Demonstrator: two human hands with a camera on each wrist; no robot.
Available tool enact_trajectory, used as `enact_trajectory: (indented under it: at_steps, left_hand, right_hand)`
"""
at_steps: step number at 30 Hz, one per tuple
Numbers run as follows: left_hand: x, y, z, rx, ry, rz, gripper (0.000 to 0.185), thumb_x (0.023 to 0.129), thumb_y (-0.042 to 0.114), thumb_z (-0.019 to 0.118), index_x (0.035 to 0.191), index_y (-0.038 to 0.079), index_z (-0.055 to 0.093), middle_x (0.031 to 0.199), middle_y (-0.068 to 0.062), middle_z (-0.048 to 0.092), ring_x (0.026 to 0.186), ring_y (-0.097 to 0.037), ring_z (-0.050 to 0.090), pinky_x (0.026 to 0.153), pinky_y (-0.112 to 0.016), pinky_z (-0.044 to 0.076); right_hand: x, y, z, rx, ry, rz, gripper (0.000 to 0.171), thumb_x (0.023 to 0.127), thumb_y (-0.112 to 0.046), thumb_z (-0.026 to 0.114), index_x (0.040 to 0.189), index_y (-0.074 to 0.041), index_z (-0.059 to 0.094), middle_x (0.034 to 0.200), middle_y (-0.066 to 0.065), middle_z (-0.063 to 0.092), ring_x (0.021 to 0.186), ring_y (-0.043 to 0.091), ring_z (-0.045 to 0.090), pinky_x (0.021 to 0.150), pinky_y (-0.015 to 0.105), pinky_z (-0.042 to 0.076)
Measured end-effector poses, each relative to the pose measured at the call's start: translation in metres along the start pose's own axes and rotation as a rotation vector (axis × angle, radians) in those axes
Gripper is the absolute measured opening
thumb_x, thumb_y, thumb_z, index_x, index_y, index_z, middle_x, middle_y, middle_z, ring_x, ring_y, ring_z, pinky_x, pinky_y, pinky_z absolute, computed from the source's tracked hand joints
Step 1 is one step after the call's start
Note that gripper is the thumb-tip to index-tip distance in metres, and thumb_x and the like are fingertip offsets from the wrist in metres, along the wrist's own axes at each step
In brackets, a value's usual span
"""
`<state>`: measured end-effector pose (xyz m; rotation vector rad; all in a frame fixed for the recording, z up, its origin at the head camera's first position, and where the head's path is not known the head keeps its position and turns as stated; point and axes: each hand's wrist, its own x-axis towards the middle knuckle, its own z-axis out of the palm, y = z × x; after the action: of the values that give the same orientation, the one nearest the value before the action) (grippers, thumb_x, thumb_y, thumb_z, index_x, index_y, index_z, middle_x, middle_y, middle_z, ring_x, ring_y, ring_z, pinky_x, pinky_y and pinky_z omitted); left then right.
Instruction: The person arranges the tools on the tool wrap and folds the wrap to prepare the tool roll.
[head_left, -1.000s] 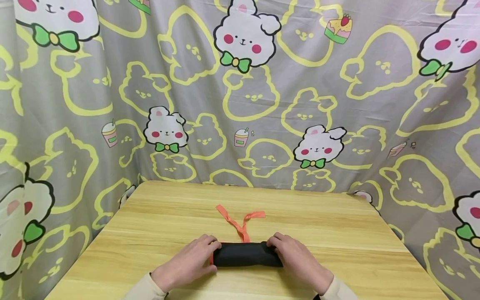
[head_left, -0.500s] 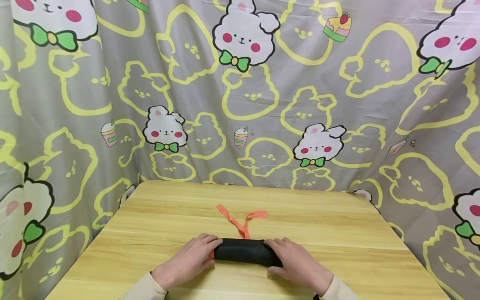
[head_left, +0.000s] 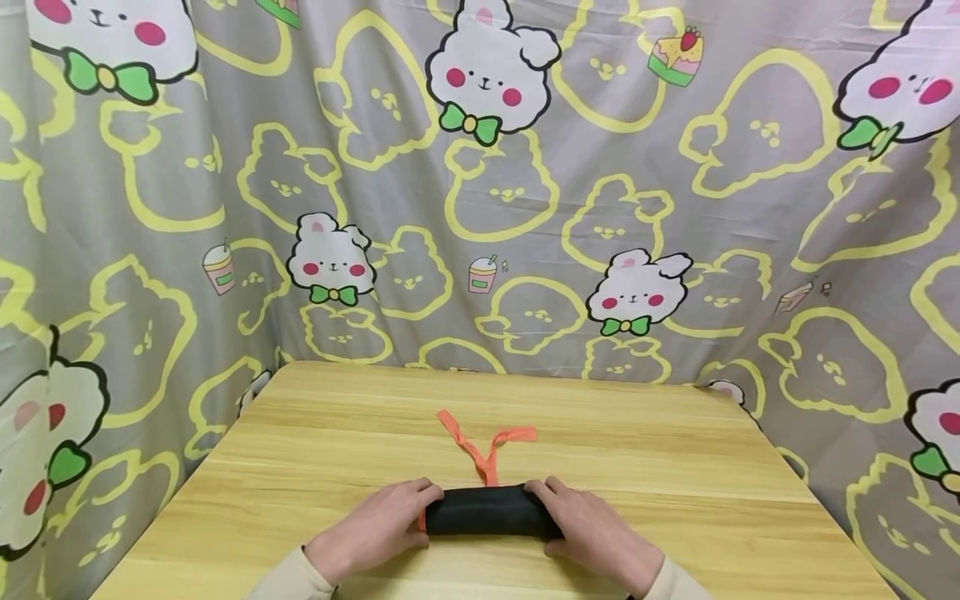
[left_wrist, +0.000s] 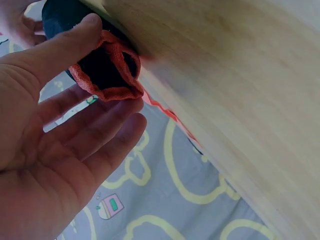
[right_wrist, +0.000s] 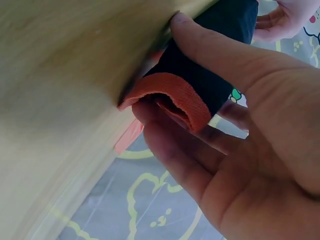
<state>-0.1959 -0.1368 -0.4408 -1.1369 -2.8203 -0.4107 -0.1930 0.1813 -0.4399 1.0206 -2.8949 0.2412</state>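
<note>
A rolled-up black cloth [head_left: 487,512] with orange edging and orange ribbon ties lies crosswise near the front of the wooden table. My left hand [head_left: 382,525] grips its left end; in the left wrist view the thumb lies along one side and the fingers curve around the other. At the right end, my right hand [head_left: 592,527] holds the roll between thumb and fingers. The orange trim [right_wrist: 185,97] forms a loop around the roll's hollow end in the right wrist view. Beyond the roll, the ribbon ties [head_left: 487,454] spread on the table in a Y shape.
The wooden table [head_left: 315,425] extends past the roll to its back edge. Behind it and on both sides hangs a grey curtain [head_left: 420,192] printed with white bunnies and yellow outlines.
The roll moved slightly away from me, then back toward me, with both hands on it. The ribbon ends shifted a little to the right.
</note>
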Motion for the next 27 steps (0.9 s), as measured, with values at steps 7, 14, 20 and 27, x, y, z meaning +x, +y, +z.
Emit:
enact_trajectory:
  at_steps: [7,14,20,27]
  left_hand:
    - [0.0001,0.0000,-0.0019,-0.022,-0.024,0.019,0.035,0.083,0.019,0.078,0.116,0.018,0.064,0.103,0.009,0.064,0.083,0.001,0.055,0.073,-0.024,0.050]
    - [-0.0005,0.0009,-0.0079,-0.096,-0.079,0.039,0.032,0.091,0.021,0.069,0.123,0.020,0.062,0.109,0.009,0.065,0.090,0.001,0.058,0.073,-0.024,0.051]
    - [-0.0009,0.0001,-0.0093,-0.156,-0.122,0.035,0.045,0.095,0.023,0.064,0.138,0.016,0.052,0.121,0.002,0.064,0.101,-0.003,0.060,0.081,-0.029,0.052]
    - [-0.0030,-0.0004,-0.0035,-0.187,-0.069,0.050,0.045,0.092,0.019,0.065,0.134,0.019,0.048,0.114,0.006,0.057,0.082,-0.001,0.053,0.073,-0.023,0.048]
  right_hand:
    - [-0.0020,0.0000,0.0026,-0.104,0.053,-0.027,0.070,0.071,-0.037,0.086,0.128,-0.015,0.053,0.119,-0.002,0.058,0.097,0.018,0.056,0.083,0.038,0.050]
    - [-0.0047,-0.0019,0.0003,-0.027,0.012,-0.026,0.075,0.071,-0.032,0.087,0.131,-0.015,0.046,0.108,0.003,0.065,0.093,0.016,0.062,0.079,0.037,0.052]
    - [-0.0056,-0.0005,-0.0003,0.008,0.036,-0.062,0.069,0.073,-0.024,0.085,0.126,-0.016,0.043,0.094,0.002,0.067,0.080,0.011,0.063,0.070,0.033,0.052]
    - [-0.0044,0.0012,-0.0034,0.034,0.029,-0.082,0.058,0.074,-0.023,0.082,0.119,-0.018,0.046,0.099,0.001,0.069,0.074,0.006,0.060,0.065,0.029,0.050]
